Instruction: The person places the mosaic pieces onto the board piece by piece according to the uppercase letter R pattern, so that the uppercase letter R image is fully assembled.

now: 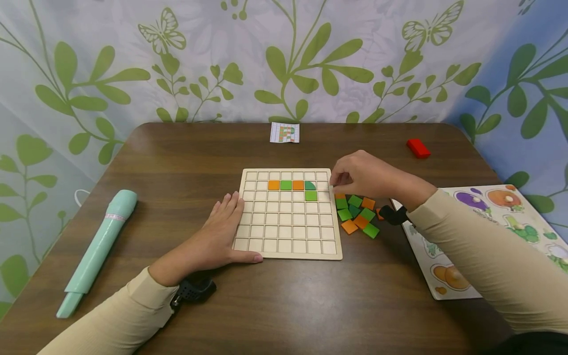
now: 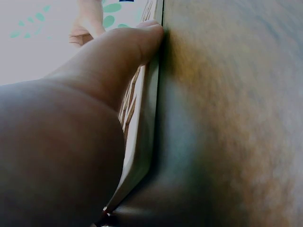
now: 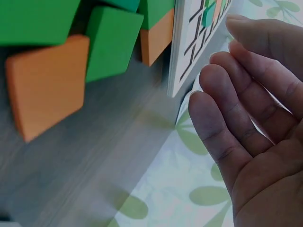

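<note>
A light wooden grid board (image 1: 266, 231) lies mid-table. Along its second row sit an orange tile (image 1: 273, 185), a green tile (image 1: 286, 185), another orange tile (image 1: 298, 185) and a dark green rounded piece (image 1: 309, 186); a green square (image 1: 311, 195) is below that piece. My left hand (image 1: 213, 236) rests at the board's left side, fingers extended on its edge and thumb at the near edge. Over the right edge hovers my right hand (image 1: 366, 172), its fingers loosely bent; the right wrist view shows no piece between thumb and fingers. Loose green and orange tiles (image 1: 349, 227) lie beneath it.
A small printed pattern card (image 1: 285, 133) lies at the back of the table. At the back right is a red block (image 1: 418, 148). A vegetable picture board (image 1: 443, 268) lies under the right forearm. On the left lies a long mint-green object (image 1: 99, 251).
</note>
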A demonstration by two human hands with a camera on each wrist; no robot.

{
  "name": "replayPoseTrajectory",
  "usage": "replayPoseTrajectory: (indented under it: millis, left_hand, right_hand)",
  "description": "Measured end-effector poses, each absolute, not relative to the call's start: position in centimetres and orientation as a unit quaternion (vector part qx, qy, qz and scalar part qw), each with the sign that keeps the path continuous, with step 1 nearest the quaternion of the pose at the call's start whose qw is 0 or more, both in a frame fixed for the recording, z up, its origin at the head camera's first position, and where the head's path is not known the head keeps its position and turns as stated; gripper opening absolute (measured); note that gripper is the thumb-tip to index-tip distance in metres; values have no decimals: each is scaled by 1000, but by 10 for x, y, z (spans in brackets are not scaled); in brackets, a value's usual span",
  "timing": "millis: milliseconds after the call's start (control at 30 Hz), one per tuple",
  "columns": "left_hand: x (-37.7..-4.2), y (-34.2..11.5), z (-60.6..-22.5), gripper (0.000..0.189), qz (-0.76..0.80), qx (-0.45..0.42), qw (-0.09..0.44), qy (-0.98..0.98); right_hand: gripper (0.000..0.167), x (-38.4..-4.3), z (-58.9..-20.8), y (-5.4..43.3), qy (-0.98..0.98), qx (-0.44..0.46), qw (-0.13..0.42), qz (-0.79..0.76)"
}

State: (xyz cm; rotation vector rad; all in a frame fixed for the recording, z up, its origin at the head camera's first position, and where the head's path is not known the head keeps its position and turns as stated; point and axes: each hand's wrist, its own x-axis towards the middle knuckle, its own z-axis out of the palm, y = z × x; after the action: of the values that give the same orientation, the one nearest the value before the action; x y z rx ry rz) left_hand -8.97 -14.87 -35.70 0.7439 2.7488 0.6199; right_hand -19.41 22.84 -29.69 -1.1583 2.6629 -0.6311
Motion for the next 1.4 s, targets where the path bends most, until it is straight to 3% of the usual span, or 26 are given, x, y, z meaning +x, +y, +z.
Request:
replayPoseTrajectory:
  millis: [667, 1400]
  left_hand:
    - [-91, -149, -358, 136, 216, 259, 106, 935]
    - [-91, -148, -357, 138, 209, 256, 113, 937]
  right_hand:
    - [11, -196, -301, 260, 906, -372, 83, -182]
    - [20, -187, -300, 282, 924, -321, 133, -163]
